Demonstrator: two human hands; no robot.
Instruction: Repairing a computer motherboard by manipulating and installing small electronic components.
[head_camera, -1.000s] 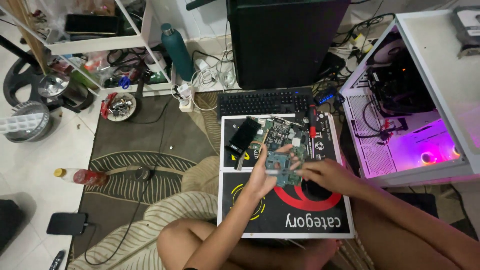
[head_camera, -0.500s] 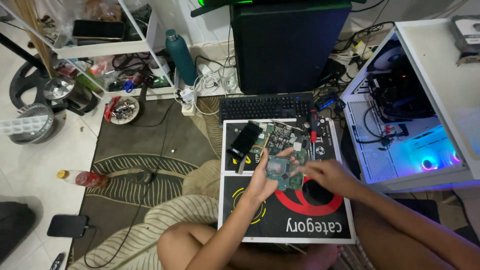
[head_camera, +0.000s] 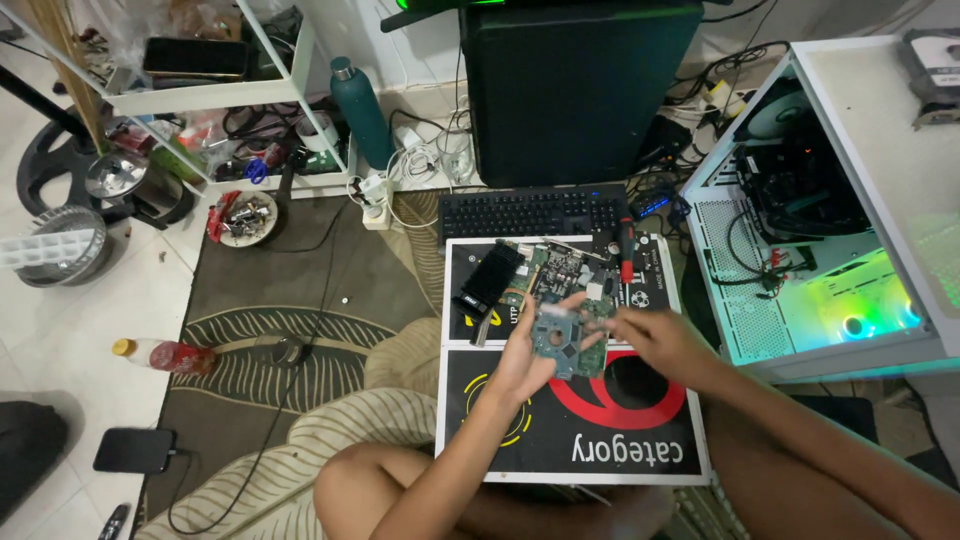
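Note:
My left hand (head_camera: 527, 352) holds a small green circuit board (head_camera: 562, 338) from below, tilted up over a black flat box (head_camera: 560, 420) with red and yellow print. My right hand (head_camera: 655, 340) is at the board's right edge, fingers pinching it. Behind them on the box lie a larger green circuit board (head_camera: 560, 265), a black graphics card (head_camera: 488, 277) and a red-handled screwdriver (head_camera: 627, 250).
A black keyboard (head_camera: 530, 212) and a black computer tower (head_camera: 575, 85) stand beyond the box. An open white computer case (head_camera: 800, 250) glows green at right. At left are a rug (head_camera: 300, 300), a red drink bottle (head_camera: 165, 355), a phone (head_camera: 135, 450), a teal bottle (head_camera: 360, 110) and a white shelf (head_camera: 220, 95).
The view has shifted slightly. Both hands stay on the small board and have turned it a little. The light in the white case has gone from purple through blue to green.

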